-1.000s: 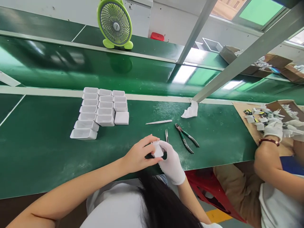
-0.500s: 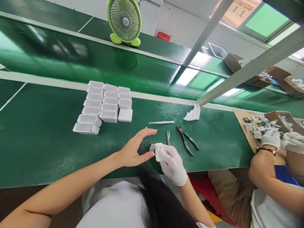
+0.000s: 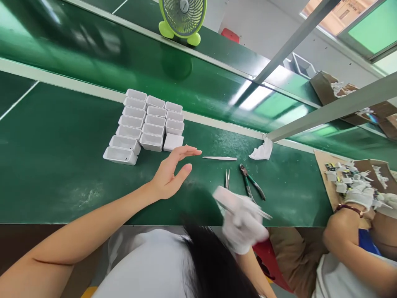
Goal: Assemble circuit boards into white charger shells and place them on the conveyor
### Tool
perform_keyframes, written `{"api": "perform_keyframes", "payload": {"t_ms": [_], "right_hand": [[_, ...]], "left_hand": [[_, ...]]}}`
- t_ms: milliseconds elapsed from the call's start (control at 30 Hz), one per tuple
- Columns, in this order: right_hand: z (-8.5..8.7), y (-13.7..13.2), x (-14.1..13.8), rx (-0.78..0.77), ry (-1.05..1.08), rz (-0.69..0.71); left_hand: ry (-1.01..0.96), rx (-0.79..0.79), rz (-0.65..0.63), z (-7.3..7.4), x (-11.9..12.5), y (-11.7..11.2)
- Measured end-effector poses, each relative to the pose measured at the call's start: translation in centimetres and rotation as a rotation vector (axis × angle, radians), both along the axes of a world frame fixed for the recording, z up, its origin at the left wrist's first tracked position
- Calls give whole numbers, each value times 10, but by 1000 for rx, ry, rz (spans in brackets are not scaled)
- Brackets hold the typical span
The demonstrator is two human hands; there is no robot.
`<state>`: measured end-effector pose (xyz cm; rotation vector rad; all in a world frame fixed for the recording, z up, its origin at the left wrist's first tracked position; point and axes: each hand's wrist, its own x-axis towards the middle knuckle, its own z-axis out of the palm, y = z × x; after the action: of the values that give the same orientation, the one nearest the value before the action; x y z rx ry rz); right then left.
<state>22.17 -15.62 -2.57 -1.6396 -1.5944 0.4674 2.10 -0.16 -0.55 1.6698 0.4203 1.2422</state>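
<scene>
My left hand (image 3: pixel 172 174) is bare and hovers above the green table, thumb and fingers apart, with nothing in it. Just beyond its fingertips lies a thin white stick-like tool (image 3: pixel 219 158). A white square block (image 3: pixel 173 142) stands behind the fingers, at the corner of several white open-topped plastic boxes (image 3: pixel 125 145). Smeared by motion, my gloved right hand (image 3: pixel 243 225) grips a white plastic housing (image 3: pixel 226 198) near the table's front edge. Thin pale prongs stick out right of that hand; their kind is unclear. Pointed metal tips (image 3: pixel 227 179) and green-handled cutting pliers (image 3: pixel 252 182) lie beyond it.
A crumpled white tissue (image 3: pixel 262 150) lies by the slanting post. To the right, a co-worker's gloved hands (image 3: pixel 359 196) are over a pile of white parts on cardboard. A green fan (image 3: pixel 183 18) stands on the back shelf.
My right hand has moved right and toward me with the white housing. My left hand has drawn away from it, up and left. The whole view has shifted somewhat.
</scene>
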Motion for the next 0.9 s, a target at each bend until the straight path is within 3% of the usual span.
{"api": "perform_keyframes", "payload": {"t_ms": [133,333,500,567,700,767,900], "right_hand": [[-5,6,-2,31,-100,120],[6,-1,-2,41,-160,5],[-6,13,-12,-89,-233,95],[-6,15,-13,-44,-191,127],[9,15,-18,74,230,-40],[22,20,-23,-13,527,-96],[39,36,-35,-274,1024,44]], "left_hand": [[4,-46,34,1,-1,0],[32,-41,14,2,-1,-1],[96,-63,-3,4,-1,0],[112,-40,-45,5,-1,-1],[129,132,-191,4,0,-6],[143,267,-221,4,2,-9],[117,421,-111,9,4,-12]]}}
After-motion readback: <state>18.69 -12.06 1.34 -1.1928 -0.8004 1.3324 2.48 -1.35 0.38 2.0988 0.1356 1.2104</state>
